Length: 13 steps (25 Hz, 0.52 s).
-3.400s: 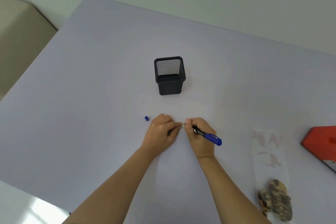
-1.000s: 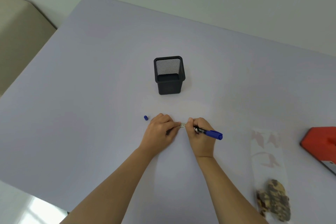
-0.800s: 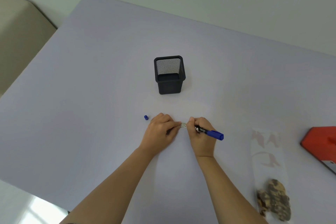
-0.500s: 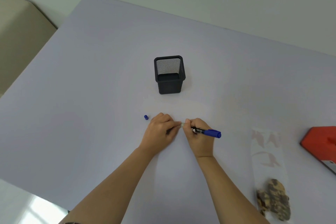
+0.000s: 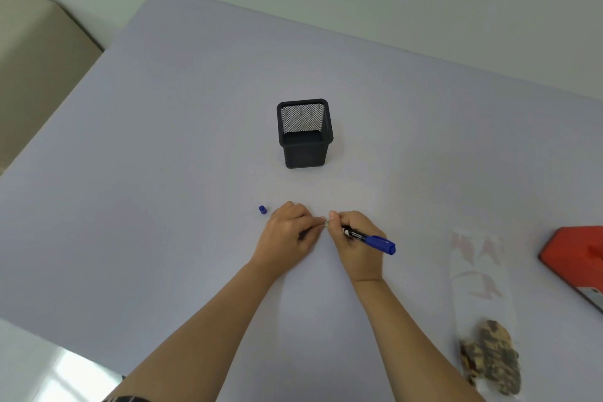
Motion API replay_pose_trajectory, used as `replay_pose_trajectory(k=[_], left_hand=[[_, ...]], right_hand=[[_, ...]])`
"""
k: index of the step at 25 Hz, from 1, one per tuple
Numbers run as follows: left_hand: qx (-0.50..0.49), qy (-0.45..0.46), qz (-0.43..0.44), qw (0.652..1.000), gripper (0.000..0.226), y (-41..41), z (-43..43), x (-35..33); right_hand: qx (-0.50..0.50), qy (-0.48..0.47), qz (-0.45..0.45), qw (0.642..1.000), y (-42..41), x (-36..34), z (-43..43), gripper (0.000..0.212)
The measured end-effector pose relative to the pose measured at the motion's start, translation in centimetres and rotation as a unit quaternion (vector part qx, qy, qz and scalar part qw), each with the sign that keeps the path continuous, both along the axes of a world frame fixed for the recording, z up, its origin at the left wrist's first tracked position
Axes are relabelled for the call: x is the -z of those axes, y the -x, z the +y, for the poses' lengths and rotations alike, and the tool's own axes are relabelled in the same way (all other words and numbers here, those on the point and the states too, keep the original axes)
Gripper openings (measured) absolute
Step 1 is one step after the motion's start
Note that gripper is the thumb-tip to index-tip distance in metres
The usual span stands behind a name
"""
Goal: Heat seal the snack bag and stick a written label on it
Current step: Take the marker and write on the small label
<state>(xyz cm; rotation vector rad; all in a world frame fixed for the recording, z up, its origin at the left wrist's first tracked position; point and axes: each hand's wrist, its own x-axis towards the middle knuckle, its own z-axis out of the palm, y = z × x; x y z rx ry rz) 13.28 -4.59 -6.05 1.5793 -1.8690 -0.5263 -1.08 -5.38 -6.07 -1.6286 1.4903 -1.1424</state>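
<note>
A: At the near right corner of the table (image 5: 163,173), item one: the snack bag (image 5: 483,320), clear, lying flat, with brown and mottled snacks sitting bunched at its near end. Faint pink figures are showing on its far half. No hand is touching it.

B: And just beyond it, further right?

A: Item two: a red device (image 5: 577,258), running off the frame edge, with a pale strip showing along its near side. It is lying apart from the bag.

B: The hands?

A: At the table's middle, both resting on the surface. Item three: the right hand (image 5: 355,241), fingers curled tight around a blue marker (image 5: 368,238). Its capped blue end is pointing right and toward the bag; the writing end is hidden under the fingers. Item four: the left hand (image 5: 287,235), fingers drawn together, pinching down on a small pale label (image 5: 326,223). The two hands are almost meeting there, fingertip to fingertip. Only a sliver of the label is showing; any writing on it is too small to make out.

B: Anything left of them?

A: Item five: a small blue cap (image 5: 262,209), standing on the table just beside the left hand, not touching it.

B: Further back?

A: Item six: a black mesh pen holder (image 5: 305,134), square, upright, standing well beyond the hands.
</note>
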Motion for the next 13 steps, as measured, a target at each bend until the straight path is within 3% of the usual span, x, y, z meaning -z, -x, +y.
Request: replay_pose_trajectory(k=[13], left_hand=[[-0.007,0.002,0.003,1.000,0.021,0.13,0.07,0.05]], right_hand=[[0.011,0.014,-0.006,1.000,-0.03,-0.07,-0.21,0.037]])
